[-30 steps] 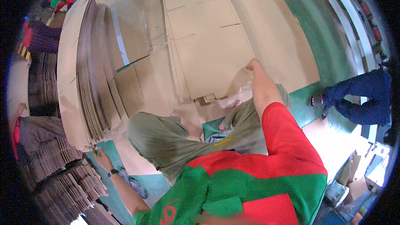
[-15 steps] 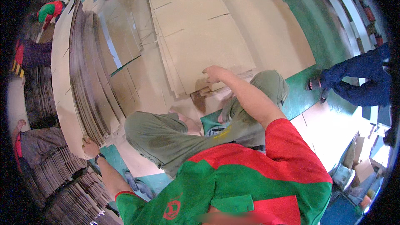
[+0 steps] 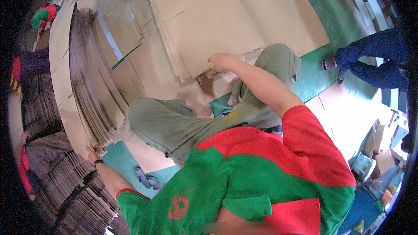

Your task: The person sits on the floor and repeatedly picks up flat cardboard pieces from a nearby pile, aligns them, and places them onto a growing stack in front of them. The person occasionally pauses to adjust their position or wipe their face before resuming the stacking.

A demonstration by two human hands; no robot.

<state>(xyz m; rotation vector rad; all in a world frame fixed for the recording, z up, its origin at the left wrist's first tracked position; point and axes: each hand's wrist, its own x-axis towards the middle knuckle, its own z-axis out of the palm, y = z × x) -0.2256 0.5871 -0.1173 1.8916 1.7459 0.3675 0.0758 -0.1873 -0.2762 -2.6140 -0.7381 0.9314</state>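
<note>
My left hand (image 3: pixel 92 156) has its fingers closed at the near end of a long tan cardboard sheet (image 3: pixel 61 78), which lies on top of a tall stack of cardboard sheets (image 3: pixel 93 74) at my left. In front of me, my right hand (image 3: pixel 222 62) rests on the near part of a flat slotted cardboard sheet (image 3: pixel 209 26), its fingers loosely stretched and holding nothing I can make out. More sheets show beneath that one at its near and left edges. My bent legs (image 3: pixel 174 119) lie between the two piles.
Bundled cardboard stacks (image 3: pixel 72 191) stand at the lower left. Co-workers are at the far left, and a person in dark blue trousers (image 3: pixel 370 58) stands at the right on the green floor (image 3: pixel 313 67). Boxes and small items (image 3: pixel 379 161) lie at the lower right.
The whole view has shifted, so the cardboard and my legs sit higher in the picture. Both hands stay at about the same places on their sheets.
</note>
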